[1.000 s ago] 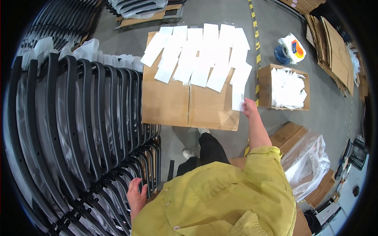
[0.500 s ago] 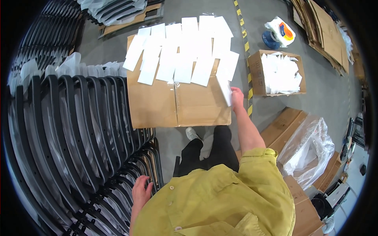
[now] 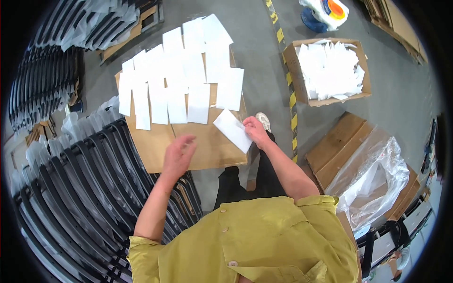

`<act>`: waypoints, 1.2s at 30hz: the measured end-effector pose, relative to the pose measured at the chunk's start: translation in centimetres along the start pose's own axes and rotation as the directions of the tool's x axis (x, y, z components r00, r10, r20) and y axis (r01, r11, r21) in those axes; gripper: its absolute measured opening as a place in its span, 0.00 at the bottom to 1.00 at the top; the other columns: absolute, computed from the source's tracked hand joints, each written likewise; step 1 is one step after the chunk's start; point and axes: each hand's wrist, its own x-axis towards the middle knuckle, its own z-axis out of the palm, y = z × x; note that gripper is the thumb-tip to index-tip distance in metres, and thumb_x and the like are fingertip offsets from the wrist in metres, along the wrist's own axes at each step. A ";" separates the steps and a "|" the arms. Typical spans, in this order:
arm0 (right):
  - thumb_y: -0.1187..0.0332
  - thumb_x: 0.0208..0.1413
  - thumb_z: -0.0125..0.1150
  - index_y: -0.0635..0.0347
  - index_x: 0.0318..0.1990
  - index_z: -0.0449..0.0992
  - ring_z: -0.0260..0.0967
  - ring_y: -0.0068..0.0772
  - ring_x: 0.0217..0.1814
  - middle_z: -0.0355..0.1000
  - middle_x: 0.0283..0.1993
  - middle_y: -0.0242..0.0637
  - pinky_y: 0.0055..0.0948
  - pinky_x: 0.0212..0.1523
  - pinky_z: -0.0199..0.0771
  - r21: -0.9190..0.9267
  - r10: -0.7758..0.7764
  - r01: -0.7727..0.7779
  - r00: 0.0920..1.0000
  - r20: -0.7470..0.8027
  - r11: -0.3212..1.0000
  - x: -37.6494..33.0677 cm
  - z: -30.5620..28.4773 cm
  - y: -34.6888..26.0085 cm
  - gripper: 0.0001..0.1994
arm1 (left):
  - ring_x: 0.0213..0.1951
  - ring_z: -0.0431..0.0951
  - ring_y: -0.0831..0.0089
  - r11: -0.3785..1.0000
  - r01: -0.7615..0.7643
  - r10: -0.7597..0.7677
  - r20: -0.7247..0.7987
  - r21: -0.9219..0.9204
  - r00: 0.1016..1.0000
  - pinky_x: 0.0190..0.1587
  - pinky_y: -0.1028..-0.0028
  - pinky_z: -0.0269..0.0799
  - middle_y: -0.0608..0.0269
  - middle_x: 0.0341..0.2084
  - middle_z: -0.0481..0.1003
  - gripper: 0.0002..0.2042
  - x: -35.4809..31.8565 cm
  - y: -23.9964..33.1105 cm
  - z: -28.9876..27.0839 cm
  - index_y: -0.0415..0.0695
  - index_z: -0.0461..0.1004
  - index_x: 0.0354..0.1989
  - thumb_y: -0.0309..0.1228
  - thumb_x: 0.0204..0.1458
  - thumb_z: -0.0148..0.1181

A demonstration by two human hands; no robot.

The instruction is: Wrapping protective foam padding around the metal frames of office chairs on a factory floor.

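Note:
My right hand (image 3: 256, 131) pinches the edge of a flat white rectangular piece (image 3: 230, 128), which lies tilted over the near right part of a brown cardboard box (image 3: 207, 153). Over the near edge of that box hovers my left hand (image 3: 177, 155), slightly blurred, its fingers apart and nothing in them. Several similar white pieces (image 3: 177, 106) cover the far part of the box top in overlapping rows. Whether they are sheets, envelopes or thin packets I cannot tell.
To the right, an open carton (image 3: 296, 78) is filled with loose white pieces. Black metal frames (image 3: 94, 165) wrapped in plastic stand close on my left. Yellow-and-black tape (image 3: 289, 85) crosses the floor. Clear plastic (image 3: 377, 174) lies over cardboard at right.
My left hand has risen from beside the frames to over the box. My right hand has brought its white piece leftward and nearer me. The view has turned and shifted right.

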 end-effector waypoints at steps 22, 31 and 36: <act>0.53 0.52 0.42 0.66 0.37 0.64 0.53 0.25 0.21 0.59 0.24 0.36 0.22 0.26 0.53 0.678 -0.183 -0.586 0.681 0.709 0.445 -8.8 -4.0 -5.8 0.20 | 0.35 0.70 0.74 0.921 -0.373 0.389 -0.220 0.114 0.895 0.44 0.76 0.63 0.62 0.31 0.71 0.15 2.7 8.4 7.0 0.37 0.66 0.42 0.29 0.45 0.55; 0.60 0.53 0.42 0.66 0.51 0.60 0.63 0.34 0.49 0.64 0.49 0.43 0.32 0.48 0.63 0.551 -0.142 -0.219 0.831 0.538 0.805 -15.5 1.3 -11.2 0.21 | 0.21 0.67 0.83 0.703 0.228 -0.119 0.204 -0.674 0.972 0.26 0.83 0.63 0.67 0.18 0.70 0.08 -6.2 3.1 2.5 0.36 0.71 0.26 0.30 0.48 0.54; 0.67 0.46 0.57 0.64 0.50 0.62 0.63 0.23 0.44 0.66 0.44 0.36 0.24 0.46 0.63 -0.106 -0.218 0.310 0.835 0.504 0.945 -19.5 7.0 -11.9 0.23 | 0.18 0.67 0.82 0.685 0.233 -0.194 0.134 -0.691 0.972 0.23 0.82 0.63 0.66 0.17 0.70 0.09 -10.4 2.0 1.0 0.36 0.70 0.24 0.31 0.46 0.54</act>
